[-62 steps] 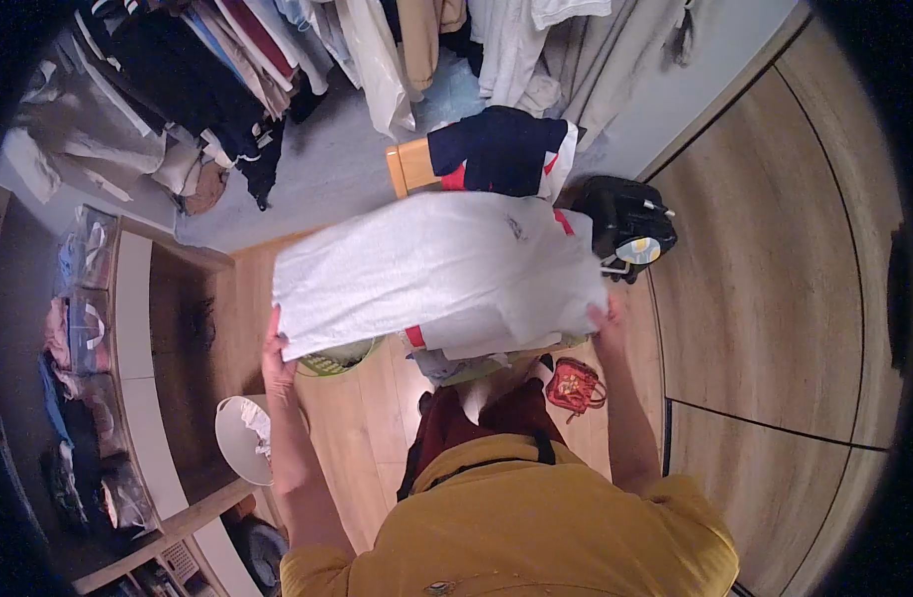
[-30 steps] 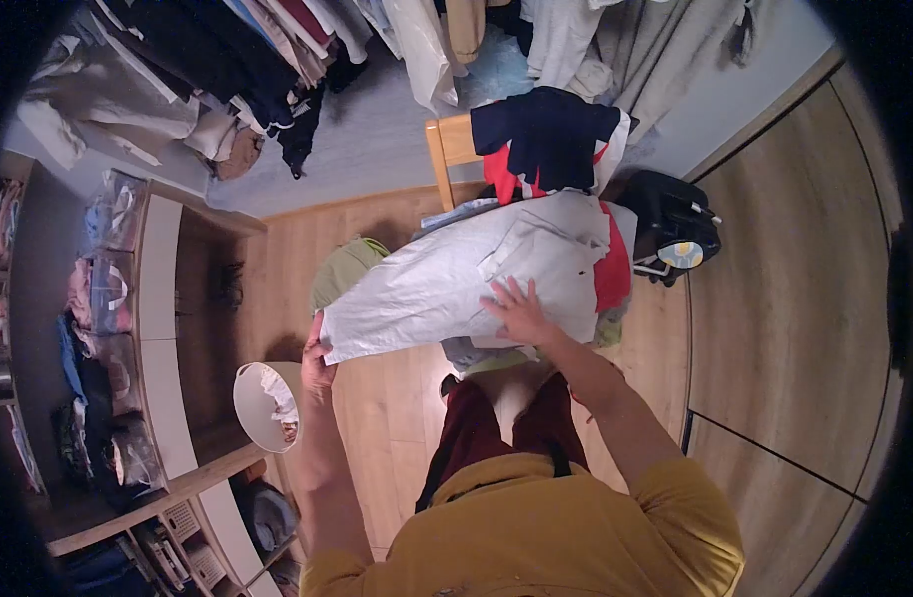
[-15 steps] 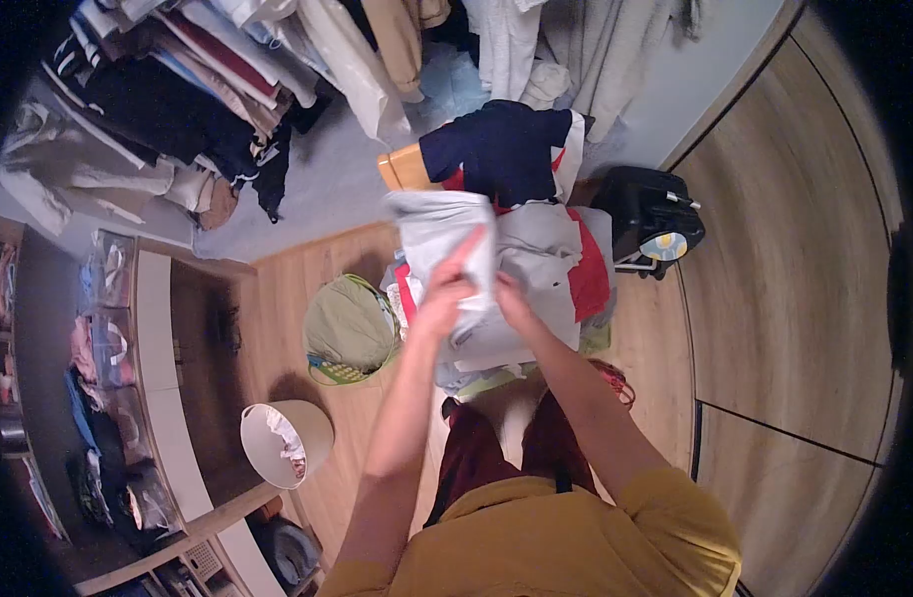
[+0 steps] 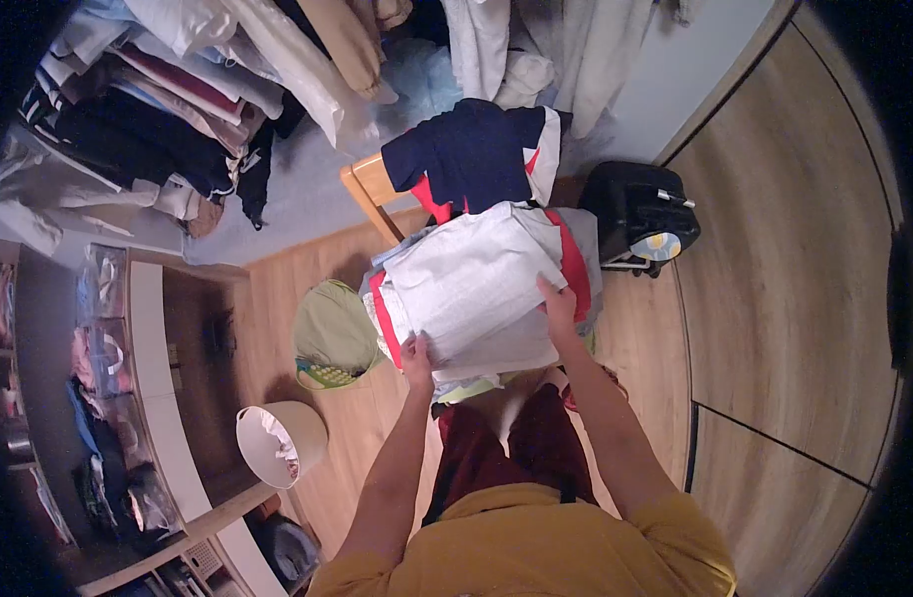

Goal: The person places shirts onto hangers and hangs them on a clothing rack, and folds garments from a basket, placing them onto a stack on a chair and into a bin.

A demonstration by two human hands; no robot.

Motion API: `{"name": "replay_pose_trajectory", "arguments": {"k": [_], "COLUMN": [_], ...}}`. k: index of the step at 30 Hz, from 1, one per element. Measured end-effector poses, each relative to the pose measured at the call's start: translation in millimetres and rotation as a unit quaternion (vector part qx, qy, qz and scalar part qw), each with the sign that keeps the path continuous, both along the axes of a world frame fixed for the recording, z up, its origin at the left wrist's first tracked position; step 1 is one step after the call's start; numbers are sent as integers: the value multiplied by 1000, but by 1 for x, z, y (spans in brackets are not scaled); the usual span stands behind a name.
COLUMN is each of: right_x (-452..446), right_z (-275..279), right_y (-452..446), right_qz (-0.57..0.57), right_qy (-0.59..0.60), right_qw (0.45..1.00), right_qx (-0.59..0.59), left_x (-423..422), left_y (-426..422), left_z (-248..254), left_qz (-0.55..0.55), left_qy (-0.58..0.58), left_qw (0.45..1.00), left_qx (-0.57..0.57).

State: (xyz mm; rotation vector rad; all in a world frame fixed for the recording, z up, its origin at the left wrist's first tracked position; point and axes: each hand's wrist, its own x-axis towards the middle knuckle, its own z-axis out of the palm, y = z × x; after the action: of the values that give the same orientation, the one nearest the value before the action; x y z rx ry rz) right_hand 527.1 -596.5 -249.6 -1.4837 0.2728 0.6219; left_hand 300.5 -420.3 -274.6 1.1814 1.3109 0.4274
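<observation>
A light grey folded garment (image 4: pixel 476 274) lies spread over a pile of clothes in front of me. My left hand (image 4: pixel 414 360) is closed on its near left corner, with the fingers partly hidden. At its right edge my right hand (image 4: pixel 558 303) grips the cloth, thumb on top. Red cloth (image 4: pixel 574 267) shows from the pile on both sides. Beyond the pile, a dark navy garment (image 4: pixel 466 149) hangs over the back of a wooden chair (image 4: pixel 369 189); red and white cloth shows beneath it.
A green-rimmed basket (image 4: pixel 337 333) and a white bin (image 4: pixel 312 443) stand on the floor to the left. A black suitcase (image 4: pixel 635 214) is at the right, near wooden doors (image 4: pixel 785 249). Clothes (image 4: pixel 143 129) hang at the back left; shelves (image 4: pixel 163 348) line the left side.
The light garment, bunched and raised in both hands before, is now laid out flat on the pile. My hands have moved apart, left hand nearer to me, right hand to the right.
</observation>
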Motion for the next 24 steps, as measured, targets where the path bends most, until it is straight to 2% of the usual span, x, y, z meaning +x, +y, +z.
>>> {"name": "replay_pose_trajectory", "arguments": {"k": [1,3,5,6,8,9,11,12,14,16,17,18,19,20,21,22,23,24], "right_x": [5,15,22,22,14,9,-14,-29,-69,-83,-86,-87,-85,-81,-76,-72,-68,-63], "right_z": [-8,-16,-8,2,52,68,69,70,80,9,-6,-17,-21,-13,11,33,46,57], "right_y": [7,19,22,21,24,25,9,0,-14,-52,-61,-66,-66,-60,-48,-35,-22,-6], "right_qz": [5,-53,-47,-49,-69,-93,-132,-174,-187,-14,-13,33,79,81,68,51,57,106], "right_qy": [0,-113,-101,-90,-127,-162,-143,-125,-30,-58,-59,-11,36,33,-191,-401,-403,-474], "right_qw": [1000,990,989,985,983,979,978,975,979,998,998,996,983,983,935,821,821,810], "right_qx": [0,60,100,141,113,85,73,67,71,-6,-8,-85,-160,-160,-291,-402,-401,-329], "left_x": [-2,12,28,34,40,37,26,18,-3,-24,-36,-46,-53,-48,-38,-30,-20,-10], "left_y": [5,5,13,19,31,37,51,55,57,49,45,42,46,45,39,32,31,29], "left_z": [-10,5,30,43,82,95,111,111,104,79,55,29,2,1,2,6,21,23], "left_qz": [-24,-13,-17,-23,-68,-64,-143,-141,-189,-196,-185,-174,-214,-212,-186,-155,-179,-172], "left_qy": [-37,-34,-21,-89,-166,-166,-252,-253,-207,-200,-167,-134,-13,-15,-82,-144,0,2], "left_qw": [999,999,999,992,981,981,954,954,958,959,967,973,974,975,978,966,930,931], "left_qx": [-18,-28,-47,-86,-79,-83,-78,-78,-60,-53,-60,-65,-65,-65,44,152,322,321]}}
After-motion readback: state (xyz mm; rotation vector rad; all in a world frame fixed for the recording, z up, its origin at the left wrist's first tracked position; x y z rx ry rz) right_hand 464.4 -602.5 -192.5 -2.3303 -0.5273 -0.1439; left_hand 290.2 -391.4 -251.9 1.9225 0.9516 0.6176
